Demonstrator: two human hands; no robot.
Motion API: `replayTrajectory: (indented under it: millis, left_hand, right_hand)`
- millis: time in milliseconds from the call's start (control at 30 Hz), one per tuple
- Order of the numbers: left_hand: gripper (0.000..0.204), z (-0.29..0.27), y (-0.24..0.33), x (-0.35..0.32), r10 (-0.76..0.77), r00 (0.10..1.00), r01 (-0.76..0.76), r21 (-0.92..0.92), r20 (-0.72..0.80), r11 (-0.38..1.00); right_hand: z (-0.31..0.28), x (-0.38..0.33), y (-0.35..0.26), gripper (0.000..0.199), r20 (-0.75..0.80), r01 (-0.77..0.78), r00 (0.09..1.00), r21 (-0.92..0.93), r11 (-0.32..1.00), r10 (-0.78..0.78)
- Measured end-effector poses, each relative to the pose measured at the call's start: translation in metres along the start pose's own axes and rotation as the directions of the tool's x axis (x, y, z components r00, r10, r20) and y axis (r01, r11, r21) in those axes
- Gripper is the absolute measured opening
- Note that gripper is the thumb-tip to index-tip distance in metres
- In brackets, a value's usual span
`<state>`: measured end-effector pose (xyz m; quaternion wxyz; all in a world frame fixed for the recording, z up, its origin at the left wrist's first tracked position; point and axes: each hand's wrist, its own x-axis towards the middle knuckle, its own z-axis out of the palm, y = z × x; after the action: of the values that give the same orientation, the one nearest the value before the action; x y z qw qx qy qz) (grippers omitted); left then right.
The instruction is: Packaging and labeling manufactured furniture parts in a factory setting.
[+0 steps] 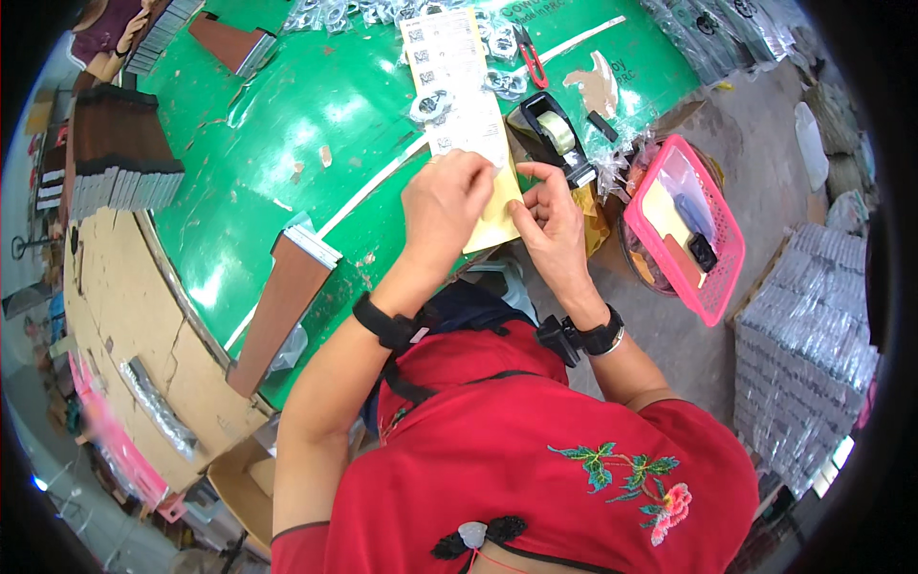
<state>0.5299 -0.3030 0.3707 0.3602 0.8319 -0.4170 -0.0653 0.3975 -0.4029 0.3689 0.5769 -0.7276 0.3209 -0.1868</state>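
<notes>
A long sheet of white printed labels on yellow backing [493, 222] lies over the green table's near edge. My left hand [442, 203] is closed in a pinch above it, where the white labels give way to bare backing; whatever sits between those fingertips is hidden. On the sheet's right edge, my right hand [555, 225] grips the yellow end with thumb and curled fingers. A small clear packet with a dark ring-shaped piece [431, 104] rests on the sheet. Just beyond my right hand stands a black tape dispenser [555, 134].
Red-handled snips [537, 72] lie near several clear packets [359, 11]. A brown tapered piece [279, 311] rests at the table's near left, with stacked brown pieces [120, 143] farther left. A pink basket [722, 234] stands right; wrapped stacks [803, 354] sit beyond it.
</notes>
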Motion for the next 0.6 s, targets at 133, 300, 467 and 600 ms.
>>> replayTrajectory:
  millis: [133,300,467,600]
  left_hand:
    - [0.018,-0.016,-0.028,0.004,-0.529,0.845,0.366,-0.814,0.086,0.451]
    - [0.017,-0.086,-0.020,-0.025,-0.591,0.791,0.197,-0.848,-0.159,0.492]
    - [0.013,-0.120,0.014,-0.095,-0.084,0.905,0.054,-0.083,-0.416,0.995]
    - [0.024,-0.118,0.008,-0.147,0.099,0.917,-0.012,0.221,-0.387,0.975]
  right_hand:
    - [0.001,-0.003,-0.004,0.026,-0.015,0.075,0.997,-0.157,0.985,-0.078]
    - [-0.003,-0.010,-0.010,0.030,0.016,0.258,0.955,-0.535,0.805,-0.295]
    - [0.011,-0.040,-0.060,0.017,0.212,0.452,0.884,-0.159,0.878,-0.417]
    - [0.081,-0.047,-0.054,0.038,0.648,-0.001,0.714,0.381,0.925,-0.266]
